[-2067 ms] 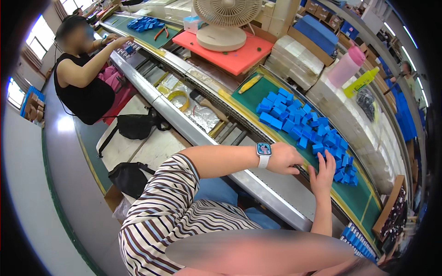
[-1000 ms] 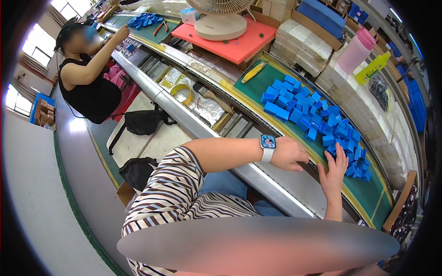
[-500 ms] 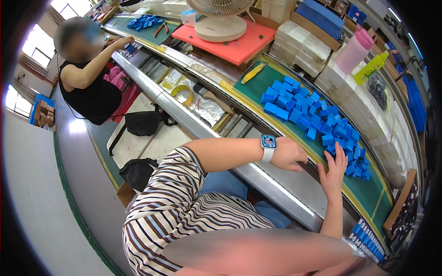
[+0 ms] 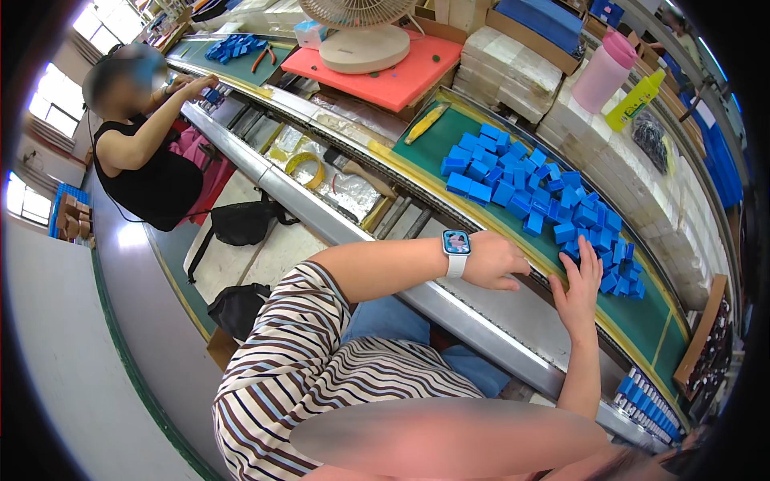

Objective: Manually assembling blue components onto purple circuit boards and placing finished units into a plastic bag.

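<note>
A heap of small blue box-shaped pieces (image 4: 513,180) lies loose on the green work surface (image 4: 449,128) in front of me. At the near edge of the heap is my right hand (image 4: 579,297), fingers stretched and apart, its fingertips beside or touching the closest pieces; I see nothing gripped in it. My left hand (image 4: 489,260), with a white-banded watch (image 4: 455,250) on the wrist, hovers over the metal rail side of the bench. Its thumb and fingers are apart, pointing toward the right hand, and no object shows in it.
Rows of blue-and-white pieces (image 4: 646,409) stand at the lower right near a cardboard box (image 4: 702,333). A fan (image 4: 365,50) sits on a red board (image 4: 401,84). Left, a co-worker (image 4: 148,160) handles small parts. A tape roll (image 4: 305,170) and pink bottle (image 4: 605,72) are nearby.
The view has turned slightly, so the bench appears shifted left. Both hands keep nearly the same pose, the right one's fingers still by the blue pieces.
</note>
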Demonstrator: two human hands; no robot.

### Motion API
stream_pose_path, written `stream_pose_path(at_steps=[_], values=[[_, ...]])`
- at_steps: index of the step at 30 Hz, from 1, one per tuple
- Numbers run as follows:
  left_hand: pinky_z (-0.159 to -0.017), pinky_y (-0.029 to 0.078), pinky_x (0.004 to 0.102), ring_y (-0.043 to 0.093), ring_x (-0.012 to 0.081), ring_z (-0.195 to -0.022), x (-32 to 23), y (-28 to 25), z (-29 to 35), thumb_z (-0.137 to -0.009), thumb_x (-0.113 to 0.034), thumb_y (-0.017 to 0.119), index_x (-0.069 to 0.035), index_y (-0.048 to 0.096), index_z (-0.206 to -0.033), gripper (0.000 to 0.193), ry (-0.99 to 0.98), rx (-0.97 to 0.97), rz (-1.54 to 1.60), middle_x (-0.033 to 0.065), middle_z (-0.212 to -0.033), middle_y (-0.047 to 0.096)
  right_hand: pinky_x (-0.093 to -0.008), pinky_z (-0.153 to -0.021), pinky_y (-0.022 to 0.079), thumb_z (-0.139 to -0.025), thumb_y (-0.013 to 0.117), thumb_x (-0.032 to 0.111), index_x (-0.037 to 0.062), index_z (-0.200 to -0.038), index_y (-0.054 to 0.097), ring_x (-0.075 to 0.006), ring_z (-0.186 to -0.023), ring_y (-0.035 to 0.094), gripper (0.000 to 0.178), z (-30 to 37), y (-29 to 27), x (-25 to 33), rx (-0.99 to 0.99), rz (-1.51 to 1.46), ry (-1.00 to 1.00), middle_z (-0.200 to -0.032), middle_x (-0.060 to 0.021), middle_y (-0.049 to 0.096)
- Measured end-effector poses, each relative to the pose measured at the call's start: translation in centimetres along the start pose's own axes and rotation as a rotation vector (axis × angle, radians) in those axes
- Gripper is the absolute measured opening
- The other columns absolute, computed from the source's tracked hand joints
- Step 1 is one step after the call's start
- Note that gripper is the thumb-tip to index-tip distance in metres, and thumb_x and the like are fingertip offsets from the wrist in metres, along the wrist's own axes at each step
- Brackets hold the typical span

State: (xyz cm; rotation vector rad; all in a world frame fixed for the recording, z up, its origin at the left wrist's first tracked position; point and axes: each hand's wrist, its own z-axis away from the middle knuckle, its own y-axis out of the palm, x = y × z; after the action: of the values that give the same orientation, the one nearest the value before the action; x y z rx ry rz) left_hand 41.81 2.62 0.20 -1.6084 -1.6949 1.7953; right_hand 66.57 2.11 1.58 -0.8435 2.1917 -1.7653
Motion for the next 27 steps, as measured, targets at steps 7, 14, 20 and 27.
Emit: stream_pose_path(at_steps=[7,14,20,27], values=[[-0.069,0.050,0.0391,0.061,0.0271,-0.084,0.08,0.07,-0.01,-0.083,-0.033,0.060,-0.011,0.059,-0.102,0.030,-0.001,0.008,-0.017,0.0084,-0.088,0.062,-0.0502,-0.107,0.019,-0.075,0.065,0.013,0.0042,-0.109,0.057,-0.0338,-0.131,0.028,0.036,-0.05,-0.04,0.00,0.003,0.000,0.004,-0.143,-0.0142,0.031],[-0.069,0.050,0.0386,0.061,0.0270,-0.084,0.06,-0.13,-0.10,-0.082,-0.033,0.061,-0.011,0.059,-0.102,0.030,-0.014,0.004,-0.013,0.0076,-0.088,0.062,-0.0520,-0.106,0.019,-0.076,0.066,0.016,0.0045,-0.108,0.058,-0.0332,-0.131,0.028,0.035,-0.19,-0.11,-0.05,0.002,-0.012,0.008,-0.143,-0.0136,0.031],[-0.072,0.049,0.0409,0.061,0.0279,-0.088,0.07,0.08,-0.06,-0.080,-0.033,0.062,-0.010,0.061,-0.099,0.030,-0.030,-0.006,0.037,0.0088,-0.091,0.064,-0.0523,-0.106,0.019,-0.076,0.065,0.016,0.0047,-0.109,0.058,-0.0332,-0.131,0.028,0.036,-0.06,-0.09,-0.04,-0.004,-0.010,0.001,-0.143,-0.0134,0.031],[-0.073,0.049,0.0408,0.061,0.0277,-0.088,-0.07,0.21,-0.45,-0.080,-0.033,0.062,-0.010,0.061,-0.100,0.031,-0.006,0.015,0.036,0.0085,-0.091,0.064,-0.0528,-0.105,0.021,-0.073,0.067,0.015,0.0049,-0.108,0.058,-0.0339,-0.130,0.030,0.038,0.20,-0.33,-0.30,-0.012,-0.001,-0.003,-0.143,-0.0140,0.031]])
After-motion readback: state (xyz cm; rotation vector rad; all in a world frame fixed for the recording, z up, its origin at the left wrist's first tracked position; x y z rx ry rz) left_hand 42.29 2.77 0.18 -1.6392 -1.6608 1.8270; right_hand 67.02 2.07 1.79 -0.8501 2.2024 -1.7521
